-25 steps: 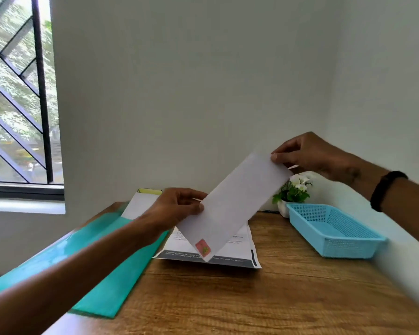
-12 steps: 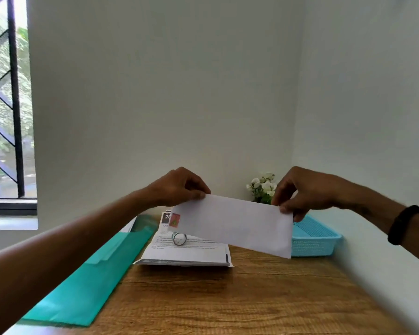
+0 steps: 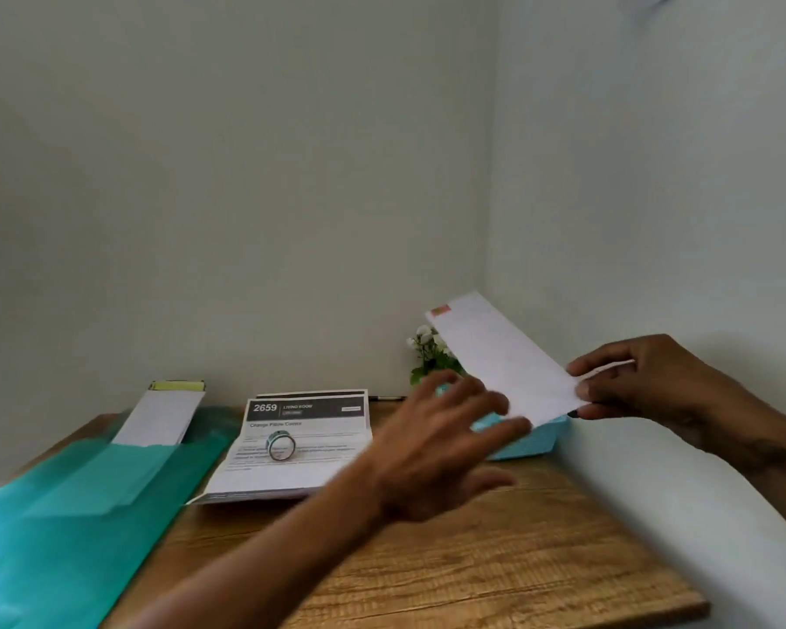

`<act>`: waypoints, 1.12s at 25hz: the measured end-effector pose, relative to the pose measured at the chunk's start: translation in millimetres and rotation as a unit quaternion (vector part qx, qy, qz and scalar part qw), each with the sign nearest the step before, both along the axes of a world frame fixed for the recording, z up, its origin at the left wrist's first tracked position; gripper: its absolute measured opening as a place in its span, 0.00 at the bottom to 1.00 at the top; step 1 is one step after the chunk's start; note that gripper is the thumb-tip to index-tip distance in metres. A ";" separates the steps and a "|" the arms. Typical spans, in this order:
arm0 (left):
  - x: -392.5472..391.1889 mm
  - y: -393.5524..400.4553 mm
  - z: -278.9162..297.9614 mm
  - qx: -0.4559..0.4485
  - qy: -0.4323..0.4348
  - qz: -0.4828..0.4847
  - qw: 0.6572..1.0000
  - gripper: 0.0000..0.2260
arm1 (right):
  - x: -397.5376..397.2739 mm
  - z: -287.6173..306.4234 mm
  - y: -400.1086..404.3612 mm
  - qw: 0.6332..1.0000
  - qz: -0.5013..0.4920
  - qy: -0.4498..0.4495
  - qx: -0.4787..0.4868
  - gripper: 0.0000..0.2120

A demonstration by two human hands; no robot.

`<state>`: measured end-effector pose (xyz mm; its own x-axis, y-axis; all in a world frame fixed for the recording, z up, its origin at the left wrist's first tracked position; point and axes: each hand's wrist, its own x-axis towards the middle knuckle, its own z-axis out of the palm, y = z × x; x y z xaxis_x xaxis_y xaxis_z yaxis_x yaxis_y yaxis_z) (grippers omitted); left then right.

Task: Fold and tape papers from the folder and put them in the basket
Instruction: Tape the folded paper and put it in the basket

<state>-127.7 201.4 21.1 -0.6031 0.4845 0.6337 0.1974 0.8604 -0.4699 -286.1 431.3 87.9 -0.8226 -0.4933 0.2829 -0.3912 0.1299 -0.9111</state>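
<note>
Your folded paper [image 3: 500, 356] is in the air above the blue basket [image 3: 525, 440], tilted so its far end with the small red tape patch [image 3: 440, 310] points up toward the wall corner. Your right hand [image 3: 645, 383] pinches the near end, thumb and fingers [image 3: 584, 391] closed on the paper's edge. Your left hand [image 3: 441, 442] is off the paper, blurred, its fingers spread wide and holding nothing, between the printed sheets [image 3: 291, 451] and the basket.

The step in hand looks like the drop into the basket. Level the paper first, so it goes in flat and does not stand on its end against the basket wall. Bring it low over the opening before you loosen the pinch; a light folded sheet tends to glide if released high. Mind the small potted plant [image 3: 427, 356] just behind the basket.

Out from there, 1 tape roll [image 3: 281, 445] stands on the printed sheets, and the green folder [image 3: 64, 515] lies at the left of the wooden surface [image 3: 473, 560] with more papers [image 3: 160, 415] showing out of it, so further sheets seem left to fold.
</note>
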 end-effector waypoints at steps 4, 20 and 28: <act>-24.3 40.9 -33.8 0.041 0.036 -0.038 0.998 0.16 | 4.8 -19.8 26.3 0.998 -0.007 -0.061 -0.006 0.10; -45.0 26.5 -54.9 0.090 0.043 -0.041 0.994 0.14 | -3.7 -43.6 7.9 0.994 0.034 0.066 0.084 0.15; -84.4 17.3 -43.1 0.136 0.032 0.011 0.990 0.15 | -33.7 -54.0 -11.4 0.973 -0.049 0.141 0.176 0.09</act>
<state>-212.1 218.7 -22.0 -0.5657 0.2778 0.7764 0.1534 0.9606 -0.2319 -319.9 419.9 33.9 -0.7849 -0.5233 0.3319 -0.5891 0.4639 -0.6616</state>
